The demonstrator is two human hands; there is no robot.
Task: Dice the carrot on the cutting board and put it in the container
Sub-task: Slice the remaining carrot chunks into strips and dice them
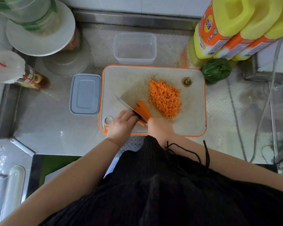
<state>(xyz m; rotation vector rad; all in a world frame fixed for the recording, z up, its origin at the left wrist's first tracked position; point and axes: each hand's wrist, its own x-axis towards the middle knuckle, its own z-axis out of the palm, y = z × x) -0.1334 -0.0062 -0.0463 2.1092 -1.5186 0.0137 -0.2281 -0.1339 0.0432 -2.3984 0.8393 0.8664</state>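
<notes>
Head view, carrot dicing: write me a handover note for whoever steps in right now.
Left hand: pressing on the remaining orange carrot piece at the near edge of the grey, orange-rimmed cutting board.
Right hand: grip closed on the handle of the steel knife, blade across the carrot piece.
Done: a pile of diced carrot sits mid-board; the cut-off carrot top lies at the far right corner.
Clear plastic container stands empty behind the board, its grey lid on the counter to the left.
Left: dice the last piece, then move all the dice into the container.
</notes>
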